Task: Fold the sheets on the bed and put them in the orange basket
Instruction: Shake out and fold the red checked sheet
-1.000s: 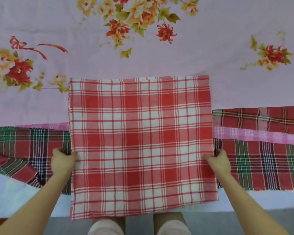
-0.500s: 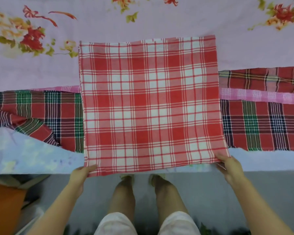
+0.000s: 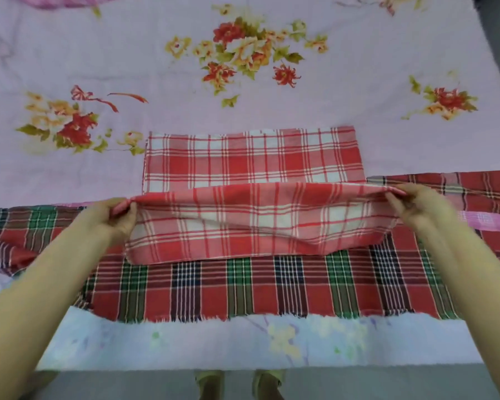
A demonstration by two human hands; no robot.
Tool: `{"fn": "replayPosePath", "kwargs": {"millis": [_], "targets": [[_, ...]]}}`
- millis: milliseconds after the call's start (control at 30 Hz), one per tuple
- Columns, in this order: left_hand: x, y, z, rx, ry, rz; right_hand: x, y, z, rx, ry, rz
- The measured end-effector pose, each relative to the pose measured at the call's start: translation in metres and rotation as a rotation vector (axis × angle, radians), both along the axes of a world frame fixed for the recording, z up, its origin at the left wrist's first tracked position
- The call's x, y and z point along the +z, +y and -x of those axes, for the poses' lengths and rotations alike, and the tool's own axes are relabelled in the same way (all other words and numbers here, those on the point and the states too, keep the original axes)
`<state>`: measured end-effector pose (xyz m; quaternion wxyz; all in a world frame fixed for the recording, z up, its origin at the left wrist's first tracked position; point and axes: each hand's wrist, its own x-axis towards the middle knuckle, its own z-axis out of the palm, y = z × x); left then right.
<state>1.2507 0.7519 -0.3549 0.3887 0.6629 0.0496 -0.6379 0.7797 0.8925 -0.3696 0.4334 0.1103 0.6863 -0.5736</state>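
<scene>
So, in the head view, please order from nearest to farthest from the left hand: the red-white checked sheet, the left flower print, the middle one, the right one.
1. Red-white checked sheet, pinched by the left hand.
2. Left flower print, just beyond the hand.
3. Middle flower print, farther, bed centre.
4. Right flower print, far right.

Pink floral bedspread (image 3: 104,47) covers most of the view; pale blue floral sheet (image 3: 202,345) lines its near edge. Grey floor (image 3: 358,385) below. Lighting soft, even.
</scene>
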Motion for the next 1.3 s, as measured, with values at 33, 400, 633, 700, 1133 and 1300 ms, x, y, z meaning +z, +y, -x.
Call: {"fn": "replayPosePath", "kwargs": {"millis": [33,400,633,700,1133,1300], "targets": [[0.001,-0.020,0.005,0.019,0.001,0.025,0.002,-0.020,0.003,0.006,0.017,0.033],[-0.040,-0.149,0.052,0.013,-0.004,0.314,-0.028,-0.175,0.025,0.045,0.124,0.155],[-0.108,-0.095,0.022,-0.517,-0.666,0.342,-0.074,-0.098,0.006,0.500,0.786,-0.380],[-0.135,-0.062,0.001,-0.698,-1.085,0.132,-0.090,-0.063,0.000,0.616,0.974,-0.598],[-0.116,-0.008,-0.003,-0.411,-0.515,0.200,-0.077,-0.001,-0.007,0.501,0.446,-0.225],[-0.086,0.051,-0.049,-0.562,-0.507,-0.024,-0.050,0.076,-0.023,0.526,0.376,-0.362]]}}
